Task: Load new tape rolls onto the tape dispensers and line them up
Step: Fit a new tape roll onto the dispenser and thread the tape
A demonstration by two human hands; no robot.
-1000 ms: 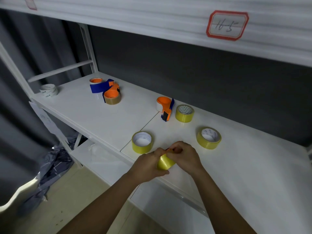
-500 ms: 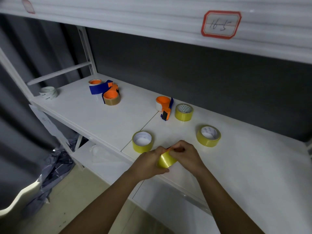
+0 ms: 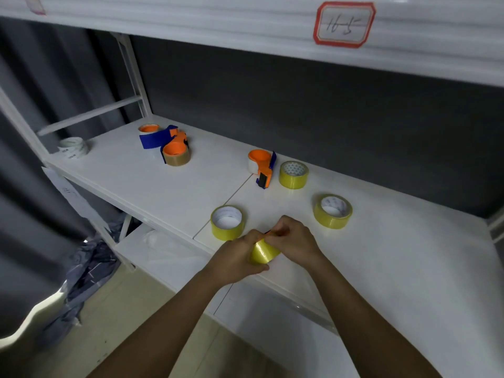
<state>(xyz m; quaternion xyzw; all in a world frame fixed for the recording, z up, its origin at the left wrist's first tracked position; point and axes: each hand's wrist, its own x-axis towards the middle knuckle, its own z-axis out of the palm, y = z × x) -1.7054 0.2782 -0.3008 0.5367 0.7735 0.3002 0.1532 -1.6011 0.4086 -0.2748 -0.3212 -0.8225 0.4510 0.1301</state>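
Note:
My left hand (image 3: 237, 260) grips a yellow tape roll (image 3: 262, 253) over the front edge of the white shelf (image 3: 152, 184). My right hand (image 3: 296, 240) curls over the top of that roll, fingers pinching at an orange part; most of it is hidden. Three more yellow rolls lie flat: one (image 3: 227, 222) just left of my hands, one (image 3: 332, 210) to the right, one (image 3: 293, 174) further back. An orange and blue dispenser (image 3: 261, 168) stands beside the back roll. Two more dispensers (image 3: 170, 144) sit at the far left, one carrying brown tape.
A white tape roll (image 3: 73, 147) lies at the shelf's far left corner. An upper shelf with a red-bordered label (image 3: 344, 23) hangs overhead. A dark curtain (image 3: 32, 186) and crumpled cloth are on the left, near the floor. A lower shelf (image 3: 174, 255) shows beneath.
Both hands stay on the yellow roll with only slight finger shifts. The view has moved a little; nothing on the shelf has shifted.

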